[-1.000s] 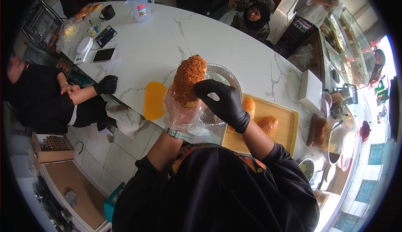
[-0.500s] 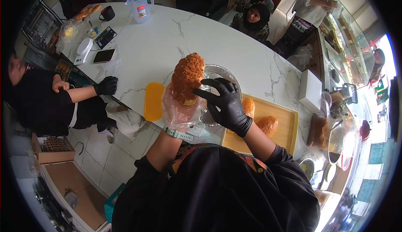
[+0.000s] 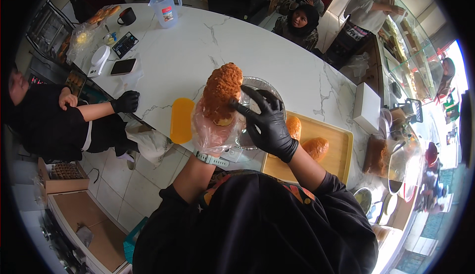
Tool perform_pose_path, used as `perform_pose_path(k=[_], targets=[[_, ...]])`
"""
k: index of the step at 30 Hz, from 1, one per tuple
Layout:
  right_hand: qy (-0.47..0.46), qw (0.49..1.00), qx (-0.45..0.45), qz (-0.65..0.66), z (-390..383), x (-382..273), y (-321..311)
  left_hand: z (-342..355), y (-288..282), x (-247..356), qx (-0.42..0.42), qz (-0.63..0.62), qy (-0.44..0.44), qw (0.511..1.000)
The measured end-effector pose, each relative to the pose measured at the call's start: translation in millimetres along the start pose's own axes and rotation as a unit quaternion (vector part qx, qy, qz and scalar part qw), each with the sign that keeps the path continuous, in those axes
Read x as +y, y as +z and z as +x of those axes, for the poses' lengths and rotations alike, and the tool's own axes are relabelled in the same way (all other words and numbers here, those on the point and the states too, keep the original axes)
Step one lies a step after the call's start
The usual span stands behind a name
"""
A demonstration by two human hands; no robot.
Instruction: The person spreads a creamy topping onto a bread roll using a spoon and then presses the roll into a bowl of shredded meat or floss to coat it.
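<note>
A bun coated in brown shreds or crumbs [image 3: 221, 88] is held up over the counter. My left hand [image 3: 210, 131], in a clear plastic glove, is closed around its lower end. To its right my right hand [image 3: 271, 125], in a black glove, has its fingers spread, with fingertips at the bun's right side; whether they press on it I cannot tell. Under that hand lies a round foil pan [image 3: 260, 82], its contents mostly hidden. A wooden tray [image 3: 339, 162] on the right carries glazed buns [image 3: 315, 149]. Left of the bun is a flat orange plastic piece [image 3: 182, 120].
A white box [image 3: 366, 108] stands beyond the tray. At the far left are a phone [image 3: 123, 67], a white kitchen scale [image 3: 99, 59], a dark mug [image 3: 127, 16] and a clear jug [image 3: 166, 10]. A co-worker's black-gloved hand [image 3: 125, 102] rests at the counter's left edge.
My right hand's fingers have lifted and spread slightly along the bun's side. The bun and my left hand have barely moved. At the upper right, a standing person's arm has shifted.
</note>
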State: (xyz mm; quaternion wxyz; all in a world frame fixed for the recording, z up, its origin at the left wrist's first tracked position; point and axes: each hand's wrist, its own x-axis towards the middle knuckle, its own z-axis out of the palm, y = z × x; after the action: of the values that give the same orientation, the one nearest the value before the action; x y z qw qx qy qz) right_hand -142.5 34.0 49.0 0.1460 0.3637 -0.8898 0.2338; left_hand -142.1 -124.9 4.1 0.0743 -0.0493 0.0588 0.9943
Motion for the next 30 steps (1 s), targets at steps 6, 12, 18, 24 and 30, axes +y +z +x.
perform_pose_path(k=[6, 12, 18, 24, 30], targets=[[0.007, 0.997, -0.045, -0.063, -4.5, 2.0, 12.0, 1.7, 4.7, 1.5, 0.006, -0.008, -0.006, 1.000], [-0.007, 0.998, -0.038, -0.059, -4.5, 4.3, 7.4, 0.3, 9.6, -0.9, -0.080, -0.025, -0.003, 0.996], [0.017, 0.994, -0.035, -0.100, 6.7, 6.2, 0.8, -1.3, 15.6, -6.4, 0.002, 0.042, 0.028, 0.999], [0.020, 0.991, -0.044, -0.124, 12.6, 4.5, -2.9, -3.5, 18.3, -10.0, -0.023, 0.035, 0.025, 0.999], [-0.030, 0.992, -0.045, -0.114, 8.9, -12.4, -10.0, -5.8, 19.1, -8.9, -0.062, -0.003, 0.012, 0.998]])
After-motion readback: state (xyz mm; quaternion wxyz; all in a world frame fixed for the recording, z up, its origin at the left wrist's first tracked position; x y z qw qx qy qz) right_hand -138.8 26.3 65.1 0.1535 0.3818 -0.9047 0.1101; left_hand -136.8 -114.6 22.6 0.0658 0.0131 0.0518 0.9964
